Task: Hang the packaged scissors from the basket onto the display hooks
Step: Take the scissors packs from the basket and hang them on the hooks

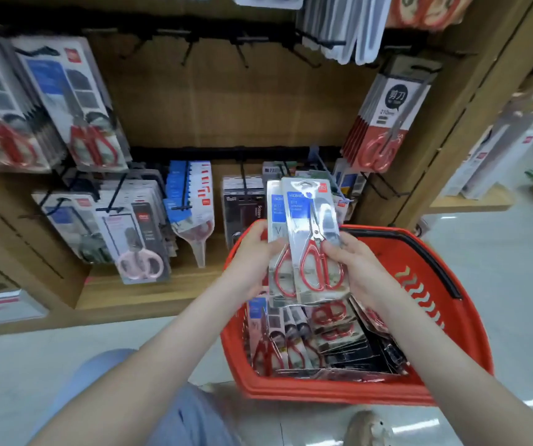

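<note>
Scissors packs are gripped by both the left hand and the right hand, unhung; basket stays well stocked (upper hooks bare).

Wooden backboard, pale glossy floor, white boxes (blurred) on a side shelf

Above the basket, 2 overlapping scissor packs, left hand at their left edge, right hand at their right; more packs inside the basket; behind, display hooks between hanging packs left and right
</note>
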`<action>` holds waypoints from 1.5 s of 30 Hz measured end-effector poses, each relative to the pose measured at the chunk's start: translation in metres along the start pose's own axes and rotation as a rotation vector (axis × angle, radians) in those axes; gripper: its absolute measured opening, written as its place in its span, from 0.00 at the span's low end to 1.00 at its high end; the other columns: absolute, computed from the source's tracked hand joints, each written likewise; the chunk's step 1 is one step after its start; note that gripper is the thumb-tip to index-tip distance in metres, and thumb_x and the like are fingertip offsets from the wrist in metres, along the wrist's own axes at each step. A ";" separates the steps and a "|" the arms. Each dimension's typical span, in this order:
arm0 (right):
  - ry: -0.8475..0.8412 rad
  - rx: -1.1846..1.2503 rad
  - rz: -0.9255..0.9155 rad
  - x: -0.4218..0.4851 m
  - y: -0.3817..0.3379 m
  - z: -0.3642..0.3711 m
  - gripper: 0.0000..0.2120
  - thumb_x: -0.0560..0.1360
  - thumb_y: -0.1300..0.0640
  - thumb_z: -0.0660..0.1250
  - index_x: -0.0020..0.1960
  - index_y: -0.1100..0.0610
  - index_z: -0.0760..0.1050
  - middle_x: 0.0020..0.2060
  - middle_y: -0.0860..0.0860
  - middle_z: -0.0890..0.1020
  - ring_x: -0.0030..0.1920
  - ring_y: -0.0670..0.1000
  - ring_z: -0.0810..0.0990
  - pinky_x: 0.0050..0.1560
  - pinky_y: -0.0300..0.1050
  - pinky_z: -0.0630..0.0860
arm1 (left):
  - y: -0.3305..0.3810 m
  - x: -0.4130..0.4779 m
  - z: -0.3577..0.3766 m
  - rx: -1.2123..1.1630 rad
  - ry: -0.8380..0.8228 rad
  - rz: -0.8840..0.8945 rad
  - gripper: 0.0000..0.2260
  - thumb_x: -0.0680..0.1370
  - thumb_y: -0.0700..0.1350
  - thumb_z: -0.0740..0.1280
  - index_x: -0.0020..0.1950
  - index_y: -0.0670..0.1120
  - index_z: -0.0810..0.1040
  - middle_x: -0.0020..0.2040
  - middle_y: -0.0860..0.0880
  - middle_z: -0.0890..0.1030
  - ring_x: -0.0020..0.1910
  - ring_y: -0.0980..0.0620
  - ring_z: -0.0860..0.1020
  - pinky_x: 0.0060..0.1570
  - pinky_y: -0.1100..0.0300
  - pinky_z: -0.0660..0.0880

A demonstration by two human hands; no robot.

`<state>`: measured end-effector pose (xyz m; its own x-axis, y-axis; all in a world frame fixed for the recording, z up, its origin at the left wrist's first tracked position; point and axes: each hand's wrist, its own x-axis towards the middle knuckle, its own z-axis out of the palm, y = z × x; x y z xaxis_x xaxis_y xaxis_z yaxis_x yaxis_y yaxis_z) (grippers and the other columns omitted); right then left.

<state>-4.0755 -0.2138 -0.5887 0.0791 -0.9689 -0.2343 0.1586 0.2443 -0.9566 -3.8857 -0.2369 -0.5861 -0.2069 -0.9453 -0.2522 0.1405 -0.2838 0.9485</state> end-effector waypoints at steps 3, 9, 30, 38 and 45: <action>0.050 0.028 -0.064 0.014 -0.018 0.024 0.15 0.76 0.64 0.66 0.63 0.62 0.74 0.51 0.60 0.83 0.49 0.58 0.84 0.53 0.55 0.80 | 0.031 -0.016 -0.043 -0.021 0.123 0.062 0.10 0.81 0.38 0.61 0.59 0.52 0.74 0.54 0.46 0.84 0.48 0.48 0.84 0.47 0.48 0.80; -0.096 0.045 -0.137 0.041 -0.049 0.127 0.10 0.76 0.68 0.63 0.55 0.61 0.76 0.37 0.52 0.85 0.36 0.50 0.84 0.36 0.43 0.81 | 0.084 -0.055 -0.132 -0.019 0.336 0.157 0.10 0.82 0.40 0.60 0.58 0.54 0.74 0.54 0.46 0.84 0.48 0.47 0.84 0.49 0.46 0.81; -0.411 -0.089 -0.210 0.116 -0.059 0.407 0.12 0.77 0.61 0.68 0.60 0.59 0.76 0.52 0.58 0.84 0.52 0.58 0.84 0.58 0.60 0.77 | 0.135 -0.116 -0.348 0.005 0.944 0.463 0.04 0.81 0.49 0.63 0.53 0.51 0.75 0.50 0.45 0.83 0.48 0.46 0.83 0.52 0.43 0.80; -0.414 -0.093 -0.234 0.140 -0.056 0.449 0.10 0.78 0.60 0.67 0.59 0.54 0.75 0.51 0.53 0.85 0.51 0.54 0.84 0.55 0.57 0.80 | 0.140 -0.096 -0.380 -0.096 0.994 0.498 0.05 0.81 0.48 0.63 0.54 0.49 0.74 0.50 0.45 0.84 0.49 0.45 0.84 0.51 0.40 0.80; -0.375 -0.115 -0.243 0.155 -0.049 0.468 0.11 0.78 0.59 0.67 0.60 0.55 0.75 0.49 0.51 0.85 0.50 0.50 0.85 0.53 0.53 0.81 | 0.142 -0.084 -0.393 -0.106 0.981 0.520 0.05 0.81 0.48 0.63 0.53 0.48 0.73 0.50 0.45 0.84 0.47 0.47 0.84 0.51 0.42 0.80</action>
<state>-3.6101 -0.3576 -0.4974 0.4073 -0.9114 0.0578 0.1085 -0.0146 -0.9940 -3.4683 -0.2613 -0.5051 0.7493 -0.6568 0.0849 0.0789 0.2158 0.9732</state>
